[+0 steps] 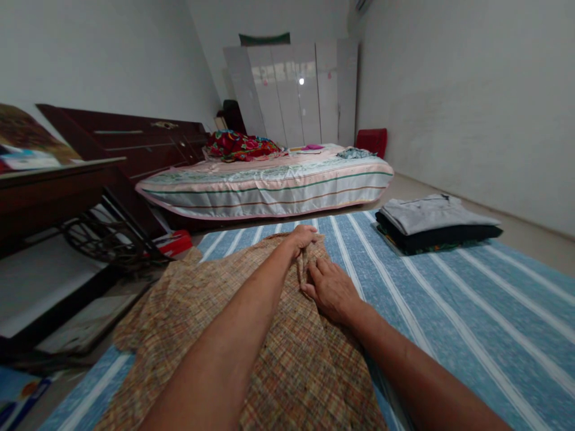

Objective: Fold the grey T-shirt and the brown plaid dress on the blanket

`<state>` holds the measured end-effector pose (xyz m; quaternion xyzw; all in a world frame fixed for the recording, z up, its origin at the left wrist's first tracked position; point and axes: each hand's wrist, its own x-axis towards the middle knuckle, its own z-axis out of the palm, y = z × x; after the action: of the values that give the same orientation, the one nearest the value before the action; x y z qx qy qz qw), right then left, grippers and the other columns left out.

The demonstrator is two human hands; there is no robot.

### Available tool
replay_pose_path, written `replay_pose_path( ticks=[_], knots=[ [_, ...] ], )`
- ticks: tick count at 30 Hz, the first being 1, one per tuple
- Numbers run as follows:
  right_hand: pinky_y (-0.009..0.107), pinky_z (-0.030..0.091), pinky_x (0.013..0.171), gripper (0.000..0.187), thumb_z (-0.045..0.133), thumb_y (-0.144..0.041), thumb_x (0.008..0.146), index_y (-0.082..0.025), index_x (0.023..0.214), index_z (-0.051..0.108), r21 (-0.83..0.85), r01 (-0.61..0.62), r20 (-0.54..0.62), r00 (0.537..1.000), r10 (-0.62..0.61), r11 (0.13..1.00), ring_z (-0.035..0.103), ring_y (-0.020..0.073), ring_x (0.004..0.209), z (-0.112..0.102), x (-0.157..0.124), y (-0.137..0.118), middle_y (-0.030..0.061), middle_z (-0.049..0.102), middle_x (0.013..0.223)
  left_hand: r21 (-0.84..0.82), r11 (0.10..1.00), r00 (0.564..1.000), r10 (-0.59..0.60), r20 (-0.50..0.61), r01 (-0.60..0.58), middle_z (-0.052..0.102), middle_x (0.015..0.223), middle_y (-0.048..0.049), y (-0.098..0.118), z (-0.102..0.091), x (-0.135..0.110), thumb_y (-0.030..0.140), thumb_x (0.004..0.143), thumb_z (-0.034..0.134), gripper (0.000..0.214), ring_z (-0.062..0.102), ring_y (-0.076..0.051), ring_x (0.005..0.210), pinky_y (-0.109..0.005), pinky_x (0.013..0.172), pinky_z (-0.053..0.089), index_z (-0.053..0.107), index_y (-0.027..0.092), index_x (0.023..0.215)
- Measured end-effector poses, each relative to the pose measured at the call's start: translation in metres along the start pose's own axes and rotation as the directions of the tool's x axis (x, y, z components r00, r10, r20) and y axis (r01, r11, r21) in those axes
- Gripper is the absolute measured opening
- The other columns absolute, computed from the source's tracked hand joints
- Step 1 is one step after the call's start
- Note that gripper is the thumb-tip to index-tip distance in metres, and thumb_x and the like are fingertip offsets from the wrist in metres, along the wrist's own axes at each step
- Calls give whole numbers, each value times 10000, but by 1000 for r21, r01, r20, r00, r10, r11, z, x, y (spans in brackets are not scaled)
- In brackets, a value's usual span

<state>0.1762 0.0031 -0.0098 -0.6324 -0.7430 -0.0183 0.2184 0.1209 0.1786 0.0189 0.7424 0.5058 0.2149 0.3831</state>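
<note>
Plaid garment [296, 359] — pinched by left hand [303, 237] and right hand [335, 290] — lies on blue striped sheet [449, 323], bed [269, 194] beyond.

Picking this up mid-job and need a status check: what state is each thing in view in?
Brown plaid cloth garment: spread, gathered at the hands.
Left hand: closed on its far edge.
Right hand: pinching a fold of it.
Light grey cloth garment: folded, stacked on black.
Black cloth garment: folded, underneath.
Blue-and-white striped sheet: spread.
Red floral bedding: heaped.
Glossy white wardrobe: doors appear shut.
</note>
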Motion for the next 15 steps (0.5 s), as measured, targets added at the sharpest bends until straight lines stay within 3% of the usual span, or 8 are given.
replay_pose_path(
  ticks=[3, 8, 12, 15],
  knots=[
    [422, 357, 956, 436, 436, -462, 925, -129, 1188, 534, 7, -12, 26, 1000, 12, 1000, 469, 293, 1123, 1, -3, -1, 175, 532, 1222, 19, 1000, 1000, 4, -23, -4, 687, 816, -25, -2, -2, 1, 79, 630, 633, 410, 596, -131, 703, -209, 617, 458, 663, 120, 1037],
    [425, 335, 983, 460, 419, -483, 928, -133, 1210, 517, 52, -9, 32, 999, 8, 999, 452, 286, 1154, 5, -6, 1, 175, 516, 1245, 90, 995, 999, 42, -20, -40, 711, 848, -28, 2, -3, 2, 70, 653, 660, 486, 626, -144, 734, -222, 650, 474, 624, 125, 1135],
    [421, 317, 1009, 499, 392, -509, 931, -140, 1257, 477, 53, -18, 35, 999, 16, 998, 425, 291, 1203, 7, -5, 4, 162, 478, 1313, 197, 976, 995, 99, -29, -92, 703, 931, -49, 3, -2, 2, 179, 782, 638, 358, 646, -162, 807, -301, 755, 505, 604, 120, 1134],
    [413, 322, 1004, 499, 378, -510, 935, -141, 1256, 476, 53, -21, 41, 999, 19, 998, 430, 290, 1205, 7, -5, 4, 160, 479, 1316, 294, 947, 986, 155, -64, -130, 697, 985, -75, 2, 3, -1, 135, 789, 609, 345, 638, -191, 931, -344, 870, 474, 611, 129, 1133]
  ],
)
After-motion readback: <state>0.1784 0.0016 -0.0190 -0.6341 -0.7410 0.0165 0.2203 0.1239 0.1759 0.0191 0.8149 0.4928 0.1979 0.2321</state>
